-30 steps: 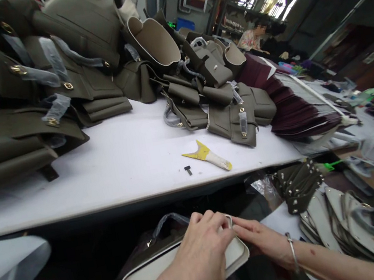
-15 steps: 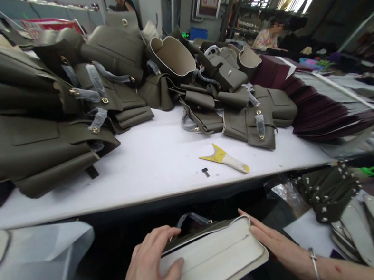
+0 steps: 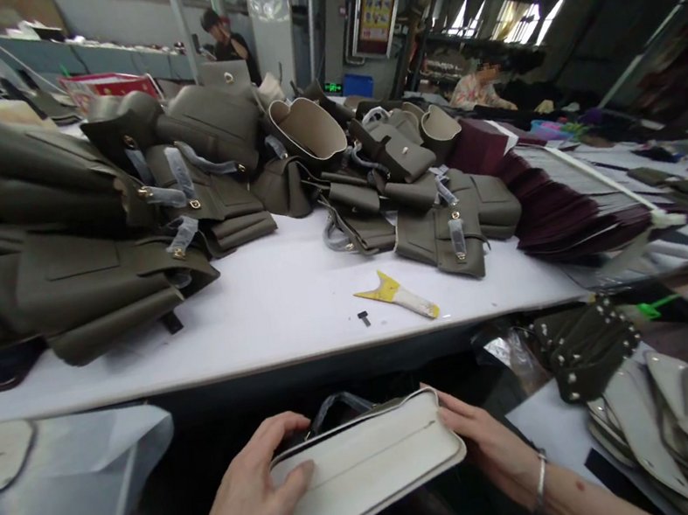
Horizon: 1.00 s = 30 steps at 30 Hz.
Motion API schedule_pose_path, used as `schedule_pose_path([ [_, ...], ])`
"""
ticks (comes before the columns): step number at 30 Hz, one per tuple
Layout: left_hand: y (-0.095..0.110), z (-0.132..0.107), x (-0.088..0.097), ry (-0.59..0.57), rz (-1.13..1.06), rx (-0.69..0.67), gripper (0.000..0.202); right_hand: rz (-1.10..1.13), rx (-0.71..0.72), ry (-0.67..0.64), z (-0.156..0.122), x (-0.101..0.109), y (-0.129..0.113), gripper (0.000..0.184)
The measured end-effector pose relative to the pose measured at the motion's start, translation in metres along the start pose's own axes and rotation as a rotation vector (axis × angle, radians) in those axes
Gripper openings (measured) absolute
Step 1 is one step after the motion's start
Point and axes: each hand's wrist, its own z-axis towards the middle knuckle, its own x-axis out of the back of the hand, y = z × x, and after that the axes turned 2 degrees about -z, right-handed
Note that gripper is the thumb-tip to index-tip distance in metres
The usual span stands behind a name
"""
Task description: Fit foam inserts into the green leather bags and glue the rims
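Observation:
Between my two hands is a handbag piece, its pale off-white base panel facing me and a plastic-wrapped handle showing behind its far edge. My left hand grips its left end, thumb on the pale panel and fingers over the back edge. At the right end my right hand is closed around the corner, with a metal bangle on that wrist. Beyond, on the white table, lie a yellow-and-white forked tool and a small dark T-shaped piece.
Olive handbags are piled along the white table. Dark maroon sheets are stacked at the right. Pale panels and studded dark pieces lie at lower right. A plastic-covered surface stands left. Two people sit farther back.
The handbag piece and both hands have shifted left in view, and more of its pale base shows. The whole scene has also moved slightly, as my head has turned.

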Motion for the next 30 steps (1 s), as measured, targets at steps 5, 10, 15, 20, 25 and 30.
schedule_pose_path([
  [5,0.02,0.009,-0.007,0.006,0.056,-0.047,0.033,-0.244,0.114,-0.006,0.011,0.016,0.006,0.06],
  [10,0.046,0.021,-0.024,0.031,0.258,-0.166,0.028,-0.875,0.478,0.084,0.021,0.003,-0.022,0.044],
  [15,0.058,0.036,-0.039,-0.002,0.371,-0.245,0.024,-1.631,0.939,-0.305,0.027,-0.029,-0.058,0.03],
  [20,0.058,0.048,-0.043,-0.113,0.367,-0.193,0.029,-1.73,0.837,-0.477,0.044,-0.041,-0.063,0.029],
  [25,0.059,0.049,-0.042,-0.143,0.337,-0.145,0.03,-1.538,0.677,-0.401,0.058,-0.043,-0.072,0.029],
  [30,0.064,0.048,-0.052,-0.143,0.343,-0.207,0.036,-1.245,0.33,-0.358,0.085,-0.017,-0.083,0.043],
])
